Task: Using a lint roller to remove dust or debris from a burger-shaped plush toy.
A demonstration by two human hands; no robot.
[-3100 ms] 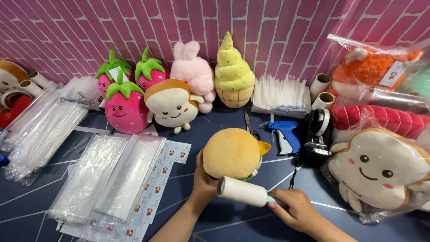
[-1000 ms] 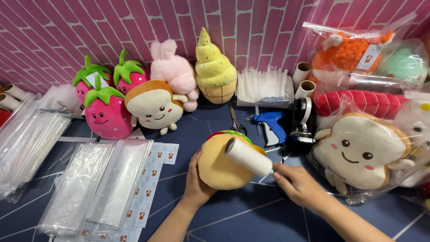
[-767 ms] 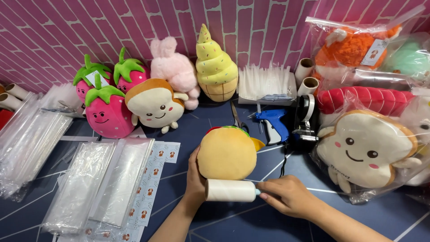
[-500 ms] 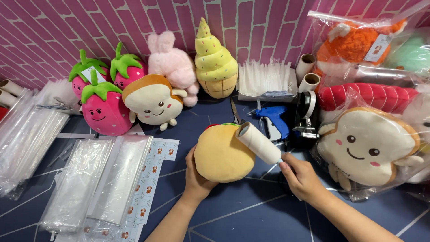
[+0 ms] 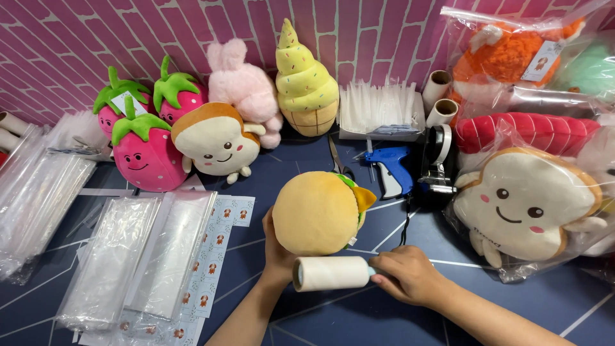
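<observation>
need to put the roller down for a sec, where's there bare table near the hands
Bare dark blue tabletop shows at the front between the two forearms, and front right below the bagged toast-shaped plush. A smaller gap lies between the sheets of paw-print stickers and the round tan burger plush. The back row of plush toys and the left side, with its clear plastic bags, are crowded.

Most of the left hand (image 5: 277,251) sits tucked behind the burger plush (image 5: 317,211) and the lint roller (image 5: 330,273), so you can't see how its fingers sit. The roller's handle disappears inside the right hand (image 5: 405,275). Scissors (image 5: 336,156) are half buried behind the plush, only the blades show. Over on the right, the bagged toast plush (image 5: 525,202) runs off the frame, and the green toy (image 5: 589,67) in the corner is too cropped to identify. The stacked clear bags (image 5: 32,198) are cut by the left edge.
</observation>
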